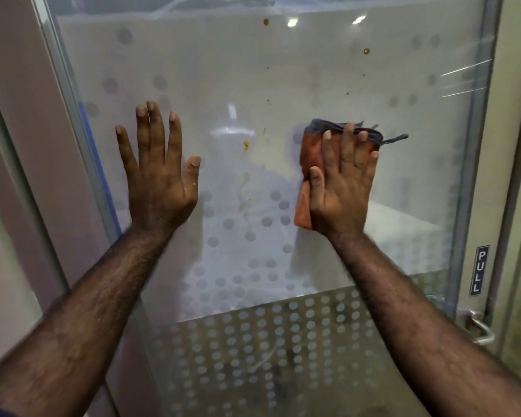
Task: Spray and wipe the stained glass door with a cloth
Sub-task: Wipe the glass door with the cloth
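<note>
1. On the door [283, 85], mid-height: right hand [340, 188] flat, fingers spread, pressing a folded cloth [309, 152] against the glass. Not a closed grip; held by palm pressure only.
2. Left hand [158, 173] empty, splayed flat on the glass, well apart from the cloth. Looks like bracing the panel.
3. Cloth: orange face, grey edge, small loop tag [396, 139] sticking out right. Soft, light, folded into a pad. Likely to bunch or slide under the palm if pressure drops; best kept with fingers over the top fold and thumb on the left edge, as now.
4. Glass: rigid, smooth, probably slick if wet; streaks [244, 194] between the hands look like spray runoff, can't confirm. Firm even pressure fine; point loads worth avoiding since the panel may swing.
5. Stains left: orange blob [246, 145] between the hands, spots [266, 22] higher up and [366, 51] upper right, small specks scattered between. All above or left of the cloth.
6. Judged progress: wiping under way, most visible stains still untouched. Next sweep probably leftward to the blob, then up.
7. Spray bottle not in view.
8. PULL label [480, 269] and handle [480, 326] at lower right edge; clear of both hands.
</note>
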